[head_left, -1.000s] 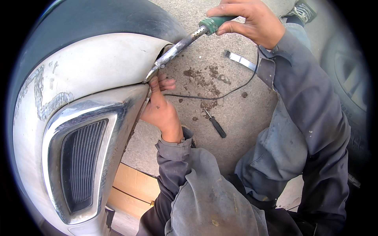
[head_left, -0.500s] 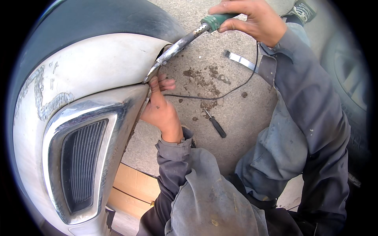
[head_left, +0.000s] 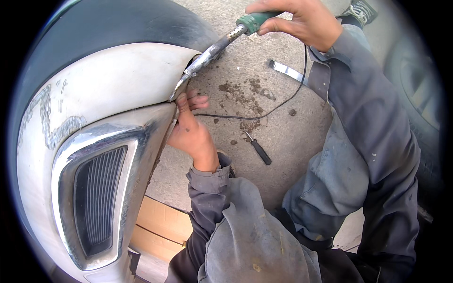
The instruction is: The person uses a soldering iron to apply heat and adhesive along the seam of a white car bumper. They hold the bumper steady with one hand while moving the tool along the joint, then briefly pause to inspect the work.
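Note:
In my right hand (head_left: 306,26) is a hot-air plastic welder (head_left: 214,52), closed around its green handle. Its scorched metal tube slants down to the left. The nozzle tip meets the edge of a white car bumper (head_left: 118,70) at the seam above its lower section. Just below the tip, my left hand (head_left: 193,134) grips the bumper's edge. The thumb is up against the edge and the other fingers are curled, partly hidden behind it. A rough grey weld line (head_left: 49,122) runs over the bumper's white surface. Below it sits a chrome-framed black grille (head_left: 100,198).
On the concrete floor lie a black-handled screwdriver (head_left: 259,152), a flat metal strip (head_left: 286,70) and crumbs of dirt (head_left: 252,89). The welder's black cord (head_left: 278,109) loops across them. Cardboard (head_left: 160,226) lies under the bumper. A car wheel (head_left: 420,89) stands at the right.
The welder and my right hand have shifted slightly left, the nozzle tip moving a little along the bumper's edge. My left hand keeps its grip.

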### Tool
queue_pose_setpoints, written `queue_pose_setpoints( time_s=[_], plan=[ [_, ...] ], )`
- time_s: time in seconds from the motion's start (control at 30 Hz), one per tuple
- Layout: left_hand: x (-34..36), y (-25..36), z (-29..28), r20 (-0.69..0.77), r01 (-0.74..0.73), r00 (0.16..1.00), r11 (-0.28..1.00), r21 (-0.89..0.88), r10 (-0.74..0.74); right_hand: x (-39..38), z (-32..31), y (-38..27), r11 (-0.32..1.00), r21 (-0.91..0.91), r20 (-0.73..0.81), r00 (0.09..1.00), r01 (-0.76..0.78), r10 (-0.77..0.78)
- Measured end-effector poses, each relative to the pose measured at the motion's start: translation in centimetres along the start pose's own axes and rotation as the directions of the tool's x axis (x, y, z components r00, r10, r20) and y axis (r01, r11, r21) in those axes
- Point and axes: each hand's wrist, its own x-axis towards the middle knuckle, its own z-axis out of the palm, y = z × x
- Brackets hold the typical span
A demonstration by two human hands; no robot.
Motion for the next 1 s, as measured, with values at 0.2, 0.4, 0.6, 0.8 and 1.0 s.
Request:
queue_pose_setpoints(
  time_s=[0.2,0.4,0.6,0.8,1.0],
  plan=[
    [0.0,-0.1,0.1,0.010,-0.001,1.000,1.000,0.005,0.001,-0.2,-0.1,1.0,1.000,0.018,0.029,1.000,0.007,-0.007],
    [0.0,-0.6,0.1,-0.016,-0.020,1.000,1.000,0.006,0.020,-0.2,-0.1,1.4,0.999,0.051,0.019,1.000,-0.001,0.000],
    [0.2,0.1,-0.1,-0.012,0.007,1.000,1.000,0.007,-0.007,0.3,-0.4,1.1,1.000,-0.006,0.013,1.000,0.018,-0.018],
    [0.0,0.1,-0.2,-0.004,0.009,1.000,1.000,0.016,-0.009,0.4,-0.6,0.6,0.999,-0.037,0.032,0.999,-0.005,0.006],
    [0.0,0.1,0.1,0.006,-0.001,1.000,1.000,0.002,0.001,0.6,-0.7,0.9,0.999,0.010,0.063,0.997,-0.037,0.037]
  ],
)
